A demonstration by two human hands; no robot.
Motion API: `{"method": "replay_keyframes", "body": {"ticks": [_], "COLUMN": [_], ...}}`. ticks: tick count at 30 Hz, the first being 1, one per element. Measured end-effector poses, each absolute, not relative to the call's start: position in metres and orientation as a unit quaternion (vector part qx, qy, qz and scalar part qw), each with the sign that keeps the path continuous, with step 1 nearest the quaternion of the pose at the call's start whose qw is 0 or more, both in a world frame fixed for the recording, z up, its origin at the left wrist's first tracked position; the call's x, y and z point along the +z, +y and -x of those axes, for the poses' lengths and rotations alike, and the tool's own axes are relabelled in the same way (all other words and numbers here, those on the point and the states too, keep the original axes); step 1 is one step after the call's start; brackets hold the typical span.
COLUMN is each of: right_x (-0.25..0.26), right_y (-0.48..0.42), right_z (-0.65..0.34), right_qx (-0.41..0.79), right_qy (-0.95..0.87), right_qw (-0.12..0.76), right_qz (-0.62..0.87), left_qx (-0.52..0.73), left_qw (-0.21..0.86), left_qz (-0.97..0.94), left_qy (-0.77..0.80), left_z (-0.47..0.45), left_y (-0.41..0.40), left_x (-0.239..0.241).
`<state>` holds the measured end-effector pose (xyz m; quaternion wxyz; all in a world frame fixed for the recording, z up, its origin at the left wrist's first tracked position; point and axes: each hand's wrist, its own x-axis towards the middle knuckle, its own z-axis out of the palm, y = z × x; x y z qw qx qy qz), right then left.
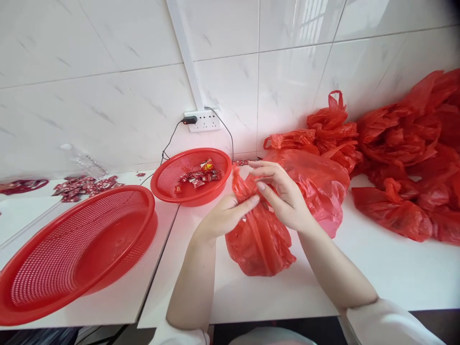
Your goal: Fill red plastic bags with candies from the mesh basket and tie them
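Red plastic bag [260, 244] gathered at the neck, low over a white counter [233, 297]

Nearest, the bag sits between two bare forearms and appears to rest on the counter. The left hand [227, 213] pinches its bunched neck, thumb on top. The right hand [285, 194] curves over the same spot, fingers slightly spread; I cannot tell whether they pinch the film. The step in hand looks like working the neck; the next move would seem to call for a firm left pinch and fine right fingertip control. To the left stands a large red mesh basket [43, 268]. Farther back, a smaller red basket [165, 177] holds wrapped packets [197, 179]. At right, more red bags [398, 129] lie heaped near a tiled wall [143, 120].
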<state>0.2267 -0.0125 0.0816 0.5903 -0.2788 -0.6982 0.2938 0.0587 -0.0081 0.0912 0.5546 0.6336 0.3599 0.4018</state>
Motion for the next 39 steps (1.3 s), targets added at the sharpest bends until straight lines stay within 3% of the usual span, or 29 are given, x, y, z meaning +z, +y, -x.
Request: {"method": "replay_keyframes", "body": {"ticks": [6, 11, 15, 19, 25, 28, 32, 39], "right_x": [0.081, 0.075, 0.073, 0.076, 0.081, 0.081, 0.077, 0.068], "right_y": [-0.002, 0.006, 0.015, 0.01, -0.005, -0.003, 0.004, 0.007], "right_z": [-0.244, -0.247, -0.253, -0.259, -0.263, -0.264, -0.259, -0.242], "right_qx": [0.463, 0.456, 0.406, 0.388, 0.485, 0.488, 0.439, 0.471], "right_qy": [-0.686, -0.638, -0.559, -0.558, -0.744, -0.759, -0.713, -0.728], "right_qw": [0.484, 0.535, 0.632, 0.675, 0.42, 0.38, 0.481, 0.438], "right_qz": [0.286, 0.315, 0.351, 0.288, 0.186, 0.202, 0.26, 0.237], "left_qx": [0.445, 0.458, 0.41, 0.381, 0.398, 0.422, 0.427, 0.466], "left_qw": [0.612, 0.632, 0.69, 0.754, 0.779, 0.752, 0.676, 0.411], "left_qz": [-0.519, -0.513, -0.497, -0.435, -0.407, -0.432, -0.541, -0.717], "left_qy": [0.397, 0.358, 0.331, 0.313, 0.262, 0.263, 0.26, 0.316], "left_z": [-0.063, -0.069, -0.061, -0.052, -0.05, -0.054, -0.062, -0.062], "left_y": [0.002, 0.004, 0.013, 0.023, 0.023, 0.021, 0.015, 0.004], "left_x": [0.085, 0.081, 0.082, 0.083, 0.085, 0.084, 0.082, 0.079]}}
